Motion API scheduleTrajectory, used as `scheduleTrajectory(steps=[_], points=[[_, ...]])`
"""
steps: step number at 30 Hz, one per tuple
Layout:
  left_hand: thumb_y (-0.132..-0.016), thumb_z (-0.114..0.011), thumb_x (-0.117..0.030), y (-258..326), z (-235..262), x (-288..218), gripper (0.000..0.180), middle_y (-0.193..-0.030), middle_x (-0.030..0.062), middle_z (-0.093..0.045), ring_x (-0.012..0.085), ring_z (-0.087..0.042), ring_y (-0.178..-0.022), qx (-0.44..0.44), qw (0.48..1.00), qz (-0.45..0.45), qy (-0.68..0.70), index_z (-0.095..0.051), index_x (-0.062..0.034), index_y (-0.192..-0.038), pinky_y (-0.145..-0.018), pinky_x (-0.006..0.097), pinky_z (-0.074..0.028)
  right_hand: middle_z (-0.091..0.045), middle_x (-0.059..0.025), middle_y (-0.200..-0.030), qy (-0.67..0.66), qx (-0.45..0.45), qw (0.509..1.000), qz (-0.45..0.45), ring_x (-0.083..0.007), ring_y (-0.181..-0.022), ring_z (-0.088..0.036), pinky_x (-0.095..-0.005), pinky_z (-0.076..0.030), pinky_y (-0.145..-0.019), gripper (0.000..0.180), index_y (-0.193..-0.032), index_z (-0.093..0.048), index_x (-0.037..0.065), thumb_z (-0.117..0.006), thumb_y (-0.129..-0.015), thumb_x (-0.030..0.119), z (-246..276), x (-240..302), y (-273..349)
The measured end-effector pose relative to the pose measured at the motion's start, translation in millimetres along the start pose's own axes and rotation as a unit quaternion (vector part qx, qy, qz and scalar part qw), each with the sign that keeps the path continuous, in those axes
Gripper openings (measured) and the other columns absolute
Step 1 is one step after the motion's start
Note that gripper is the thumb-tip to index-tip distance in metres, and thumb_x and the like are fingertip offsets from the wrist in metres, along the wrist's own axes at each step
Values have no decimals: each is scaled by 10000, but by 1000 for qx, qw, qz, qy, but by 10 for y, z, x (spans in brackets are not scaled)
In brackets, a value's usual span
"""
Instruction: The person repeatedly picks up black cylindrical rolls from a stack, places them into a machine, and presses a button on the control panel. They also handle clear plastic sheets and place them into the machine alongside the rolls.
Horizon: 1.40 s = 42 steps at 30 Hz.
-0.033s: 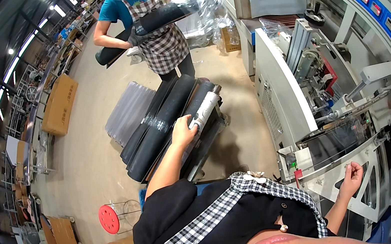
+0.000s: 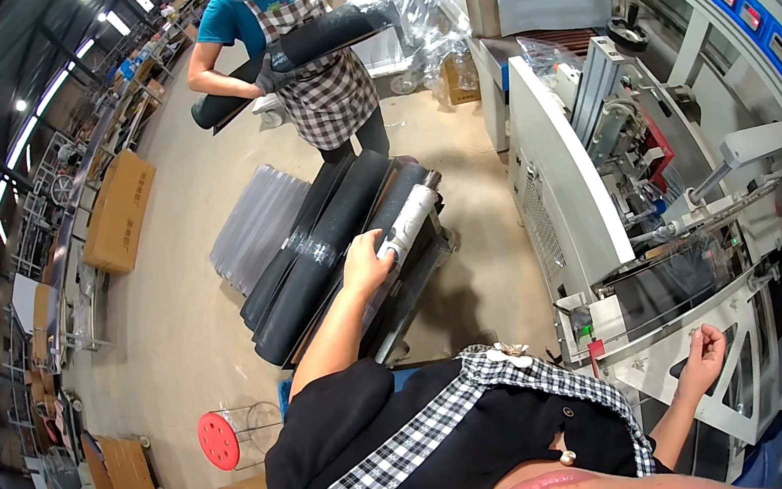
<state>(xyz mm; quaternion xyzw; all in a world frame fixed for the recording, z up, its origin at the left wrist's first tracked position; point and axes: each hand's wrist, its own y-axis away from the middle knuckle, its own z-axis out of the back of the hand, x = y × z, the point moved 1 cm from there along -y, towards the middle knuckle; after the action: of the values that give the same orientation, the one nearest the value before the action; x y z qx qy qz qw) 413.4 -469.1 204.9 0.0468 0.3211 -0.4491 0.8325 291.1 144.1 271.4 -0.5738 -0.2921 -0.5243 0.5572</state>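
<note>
Rolls are the whole story here: left hand [image 2: 366, 263] sits right on the pale plastic-wrapped roll [image 2: 411, 219], grip curled around its near end, on top of the black rolls [image 2: 317, 256] stacked on a low cart. Its long axis runs up and away to the right. Right hand [image 2: 703, 358] is well apart by the wrapping machine [image 2: 563, 178], loosely closed on nothing.

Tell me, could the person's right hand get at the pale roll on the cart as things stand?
Probably not easily: the right hand hangs by the white machine, far from the pale roll, which the left hand already grips. The torso lies between them.
</note>
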Motion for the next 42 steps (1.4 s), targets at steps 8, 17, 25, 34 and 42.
scheduleTrajectory(steps=[8,17,25,34,42], points=[[-842,-694,-325,-652,-97,-47,582,-1184,110,-601,209,-558,-1100,49,937,149,313,-483,-23,-1292,-949,353,-441,-467,13,-849,30,10,999,6,-70,-772,-426,-202,-375,-728,106,-997,-551,8,-584,-910,57,-45,53,-83],[-615,-603,-818,-2231,-105,-131,1315,-1557,188,-46,351,-50,-1439,-57,653,323,682,30,-75,-1496,-1152,448,-117,-513,23,-862,24,107,994,13,-54,-772,-452,-196,-376,-725,129,-983,-573,40,-620,-863,39,-707,700,-396],[-472,-569,-898,-2581,-107,406,1444,-1544,209,-73,407,-139,-1405,-108,520,254,808,-35,-5,-1473,-1148,517,-72,-561,-90,-1254,63,425,893,138,-224,-1154,-522,-347,-412,-943,434,-1183,-569,64,-657,-780,198,-2292,1567,-946],[-684,-643,-693,-2152,-243,-119,946,-1465,21,-386,271,-356,-1328,-32,490,105,865,-385,-150,-1414,-1117,502,-249,-468,-235,-1342,95,597,764,224,-331,-1255,-457,-368,-359,-1048,891,-1340,-420,-32,-638,-750,599,-4859,1987,-1190],[-626,-647,-737,-1581,-161,-501,1043,-1465,60,-363,314,-358,-1319,-23,508,-12,861,-331,-160,-1436,-1107,507,-288,-648,-228,-962,284,588,716,247,-379,-909,-635,-436,-508,-807,862,-1189,-513,-18,-690,-639,622,-4117,2223,-991]])
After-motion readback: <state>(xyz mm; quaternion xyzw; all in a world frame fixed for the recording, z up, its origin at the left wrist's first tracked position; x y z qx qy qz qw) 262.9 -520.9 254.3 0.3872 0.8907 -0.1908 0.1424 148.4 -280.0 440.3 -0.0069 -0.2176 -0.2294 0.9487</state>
